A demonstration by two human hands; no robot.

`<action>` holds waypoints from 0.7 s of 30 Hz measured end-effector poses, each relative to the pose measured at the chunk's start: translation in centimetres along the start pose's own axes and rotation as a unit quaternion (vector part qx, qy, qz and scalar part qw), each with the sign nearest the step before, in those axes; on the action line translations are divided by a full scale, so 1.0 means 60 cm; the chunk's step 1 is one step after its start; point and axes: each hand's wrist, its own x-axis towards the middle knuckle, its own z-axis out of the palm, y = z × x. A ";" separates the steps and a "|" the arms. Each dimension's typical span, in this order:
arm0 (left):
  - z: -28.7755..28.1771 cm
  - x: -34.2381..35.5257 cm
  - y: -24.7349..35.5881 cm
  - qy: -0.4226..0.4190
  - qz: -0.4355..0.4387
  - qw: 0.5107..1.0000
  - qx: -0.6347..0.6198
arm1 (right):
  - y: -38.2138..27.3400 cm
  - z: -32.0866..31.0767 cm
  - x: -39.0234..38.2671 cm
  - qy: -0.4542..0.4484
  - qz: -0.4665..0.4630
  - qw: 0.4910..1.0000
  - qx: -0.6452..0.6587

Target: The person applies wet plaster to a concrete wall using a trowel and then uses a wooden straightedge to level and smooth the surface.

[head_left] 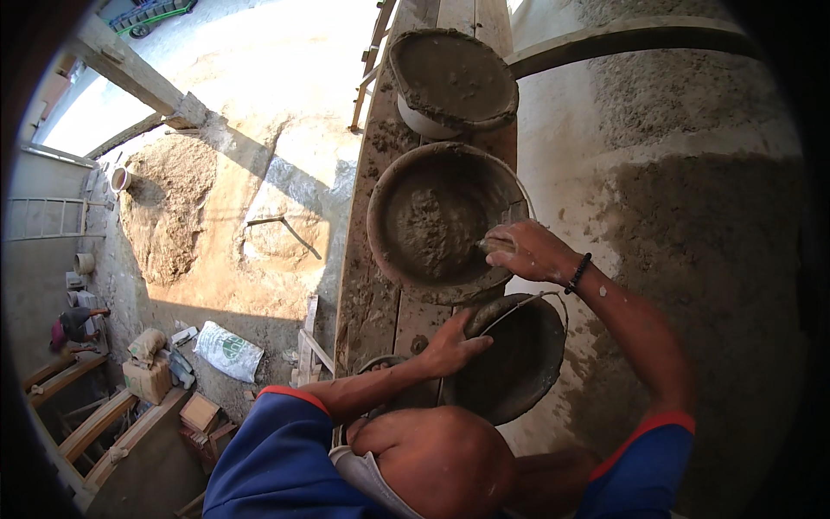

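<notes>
Near me on a wooden plank, a mud-caked bucket point(527, 368) leans with its mouth tilted up and its wire handle over the rim. My left hand point(458, 343) grips its left edge, thumb along the rim. Just beyond stands a round basin point(389, 246) with a heap of wet mortar point(428, 229) inside. Over that basin's right rim, my right hand point(523, 251) is closed, fingers curled; a greyish flat edge shows beside it, but what it holds is unclear. A second mortar-filled bucket point(454, 78) stands farther along the plank.
The plank point(367, 285) runs away from me, high above the floor. Another container point(406, 394) sits partly hidden by my left forearm. Below left are a white sack point(227, 352), a sand heap point(169, 203) and a stooping person point(76, 327). A beam point(640, 39) crosses at far right.
</notes>
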 end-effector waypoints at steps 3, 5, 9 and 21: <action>-0.004 -0.004 0.010 -0.002 -0.029 1.000 -0.011 | -0.004 0.000 -0.009 0.005 0.022 0.999 0.042; -0.004 -0.002 0.001 -0.003 -0.023 1.000 -0.018 | -0.002 0.003 -0.016 0.010 0.027 0.997 0.078; 0.000 0.000 -0.007 -0.019 -0.021 0.999 -0.046 | 0.016 0.019 -0.035 0.037 0.011 0.994 0.100; 0.000 -0.009 0.015 -0.021 -0.010 0.997 -0.078 | 0.015 0.026 -0.094 0.098 0.021 0.979 0.177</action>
